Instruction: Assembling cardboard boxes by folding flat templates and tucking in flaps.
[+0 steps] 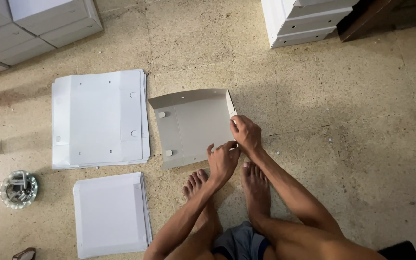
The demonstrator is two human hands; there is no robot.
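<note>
Both hands fold a grey card blank on the floor.

The left hand [222, 161] and right hand [246, 135] pinch the right flap of the blank [191, 125], lying just beyond the feet; a skewed crease seems the risk. White flat stacks [99, 118] lie left, white boxes [304, 21] far right.

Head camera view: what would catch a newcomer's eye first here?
Both hands, left hand and right hand, grip the right edge of a grey cardboard sheet with raised flaps on the floor. To its left lie two stacks of flat white sheets; a glass ashtray sits far left.
</note>
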